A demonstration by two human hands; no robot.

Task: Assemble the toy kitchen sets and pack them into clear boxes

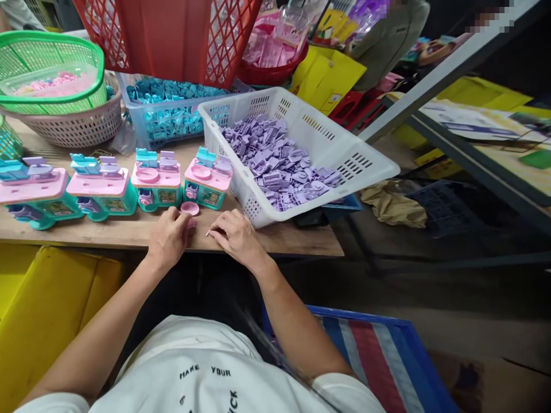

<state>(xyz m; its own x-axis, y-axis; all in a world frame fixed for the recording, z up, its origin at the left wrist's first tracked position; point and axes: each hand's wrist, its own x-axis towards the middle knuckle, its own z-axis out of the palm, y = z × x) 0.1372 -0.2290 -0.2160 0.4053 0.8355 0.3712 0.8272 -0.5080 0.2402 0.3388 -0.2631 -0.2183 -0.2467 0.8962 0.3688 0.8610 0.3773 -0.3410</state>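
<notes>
My left hand [169,236] is closed at the table's front edge, its fingertips on a small pink plastic part [191,223], mostly hidden. Just behind that lies a round pink dish [190,207]. To the right, my right hand [239,236] pinches a tiny pale pink piece [208,233] between thumb and forefinger. Several toy units with pink tops and teal bases stand in a row behind and left of my hands. The nearest toy unit [207,182] and its left neighbour [157,182] each carry a round pink dish on top; the two farther left show none.
A white basket [344,158] of purple parts [279,158] stands right of the toys, overhanging the wooden table [310,240]. Behind are a clear blue bin [172,115] of blue parts, a red basket [167,40] and a green basket [51,106]. A yellow box [60,310] sits below left.
</notes>
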